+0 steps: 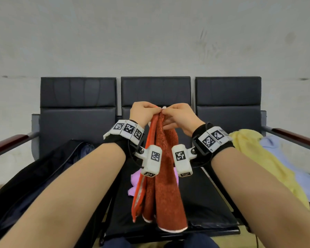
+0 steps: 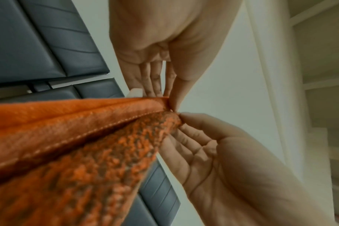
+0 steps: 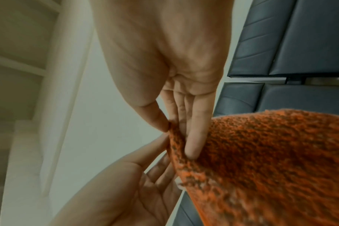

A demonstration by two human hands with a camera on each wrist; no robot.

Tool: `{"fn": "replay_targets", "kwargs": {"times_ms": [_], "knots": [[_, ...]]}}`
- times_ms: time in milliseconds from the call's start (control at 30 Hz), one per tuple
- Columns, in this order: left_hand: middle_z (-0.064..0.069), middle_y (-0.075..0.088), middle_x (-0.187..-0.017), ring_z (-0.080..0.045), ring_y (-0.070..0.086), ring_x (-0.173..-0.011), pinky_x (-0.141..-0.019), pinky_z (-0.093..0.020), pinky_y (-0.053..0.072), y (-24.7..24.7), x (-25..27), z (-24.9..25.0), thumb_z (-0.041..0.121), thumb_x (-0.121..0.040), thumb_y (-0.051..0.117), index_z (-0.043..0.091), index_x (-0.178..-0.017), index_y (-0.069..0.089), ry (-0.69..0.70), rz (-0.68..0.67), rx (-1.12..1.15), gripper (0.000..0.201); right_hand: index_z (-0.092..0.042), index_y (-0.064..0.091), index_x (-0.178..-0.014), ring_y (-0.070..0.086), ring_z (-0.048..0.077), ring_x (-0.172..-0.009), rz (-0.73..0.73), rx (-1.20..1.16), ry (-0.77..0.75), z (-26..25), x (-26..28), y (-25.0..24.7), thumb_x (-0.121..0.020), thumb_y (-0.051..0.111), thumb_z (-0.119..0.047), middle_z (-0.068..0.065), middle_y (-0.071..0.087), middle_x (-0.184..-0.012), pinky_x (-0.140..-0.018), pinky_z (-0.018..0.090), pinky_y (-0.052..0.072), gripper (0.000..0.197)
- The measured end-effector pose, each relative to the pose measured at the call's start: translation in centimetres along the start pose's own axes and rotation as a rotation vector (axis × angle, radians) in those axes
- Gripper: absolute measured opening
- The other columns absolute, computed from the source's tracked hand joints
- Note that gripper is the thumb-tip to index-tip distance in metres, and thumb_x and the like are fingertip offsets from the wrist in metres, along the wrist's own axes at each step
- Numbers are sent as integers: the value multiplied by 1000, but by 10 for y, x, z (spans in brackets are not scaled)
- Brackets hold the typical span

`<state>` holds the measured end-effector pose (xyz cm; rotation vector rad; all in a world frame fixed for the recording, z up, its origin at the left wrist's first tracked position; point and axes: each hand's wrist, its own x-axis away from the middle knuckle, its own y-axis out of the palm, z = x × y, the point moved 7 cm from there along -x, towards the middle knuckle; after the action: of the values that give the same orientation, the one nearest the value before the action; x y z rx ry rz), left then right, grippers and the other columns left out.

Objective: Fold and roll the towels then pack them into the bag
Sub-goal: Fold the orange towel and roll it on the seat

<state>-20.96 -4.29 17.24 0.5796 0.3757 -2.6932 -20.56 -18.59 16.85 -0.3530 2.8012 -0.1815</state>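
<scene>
An orange-red towel [image 1: 166, 185] hangs doubled over in the air above the middle seat. My left hand [image 1: 151, 110] and right hand [image 1: 170, 112] meet at its top and each pinches an upper corner between thumb and fingers. In the left wrist view my left hand [image 2: 169, 102] pinches the hemmed edge of the towel [image 2: 77, 145], with the right hand [image 2: 186, 122] right beside it. The right wrist view shows my right hand [image 3: 169, 128] pinching the towel [image 3: 261, 152]. A black bag [image 1: 48, 169] lies on the left seat.
A pink towel [image 1: 135, 183] lies on the middle seat behind the hanging one. A yellow towel [image 1: 258, 158] and a pale blue towel [image 1: 284, 158] lie crumpled on the right seat. The bench [image 1: 213, 212] has black seats and wooden armrests, with a grey wall behind it.
</scene>
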Motion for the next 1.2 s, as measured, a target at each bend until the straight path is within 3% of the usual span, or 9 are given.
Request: {"fn": "replay_targets", "kwargs": {"times_ms": [367,500,633,767,867,967,1067,1133,1200], "knots": [[1,73,-77,-17,69,-84,-84,-40,56,-1,3,10,16,-76,75,24,-66,72,106,62,12,13,-6,61,-78,67,19,-59,159,114,-59,-3,-5,-7,-90,62,-6,17,64,-78,-57,34,60,12],[-3,74,-84,-18,70,-85,-86,-40,56,4,3,6,14,-80,72,25,-74,74,125,-6,24,12,0,64,-83,67,18,-61,76,62,-68,-4,-3,0,-89,56,2,16,66,-75,-61,30,60,10],[1,72,-87,-8,65,-82,-89,-32,53,10,7,5,6,-87,65,23,-89,72,135,-141,91,18,7,65,-92,69,23,-64,10,5,-24,-2,-3,-2,-90,44,10,20,67,-75,-68,31,61,21],[1,70,-89,-6,65,-83,-80,-19,52,20,12,2,-2,-79,70,15,-96,69,101,-269,92,24,8,63,-89,66,15,-53,-22,91,-71,-3,-3,-5,-91,52,8,20,63,-74,-60,26,60,12],[-8,71,-99,-14,67,-92,-85,-24,53,22,12,-1,0,-75,76,3,-106,67,93,-272,99,32,-8,61,-83,63,12,-45,7,238,-112,-2,-6,-12,-93,56,-3,13,64,-72,-43,24,54,13],[-9,70,-96,-13,67,-86,-83,-22,54,22,13,0,-7,-76,72,-2,-108,65,101,-267,132,33,-9,63,-84,54,5,-39,9,366,-182,-4,-7,-20,-91,61,-5,7,62,-67,-39,18,42,8],[-2,68,-85,-4,64,-73,-72,-17,52,21,14,4,-12,-80,63,-1,-105,67,120,-238,121,28,-10,69,-91,54,6,-52,-41,336,-240,-2,-7,-23,-90,63,-6,9,63,-72,-53,20,47,7],[-3,67,-82,-9,61,-73,-68,-20,49,22,13,3,-10,-81,60,4,-98,69,104,-227,122,24,-14,71,-93,60,11,-72,-49,328,-272,-2,-6,-24,-89,66,-8,11,68,-85,-71,25,51,9],[-9,68,-82,-16,59,-73,-64,-25,48,23,12,0,-10,-82,54,7,-93,70,63,-233,169,26,-12,70,-96,58,12,-77,-14,343,-312,-3,-2,-27,-85,70,-8,1,66,-88,-73,17,49,12]]}}
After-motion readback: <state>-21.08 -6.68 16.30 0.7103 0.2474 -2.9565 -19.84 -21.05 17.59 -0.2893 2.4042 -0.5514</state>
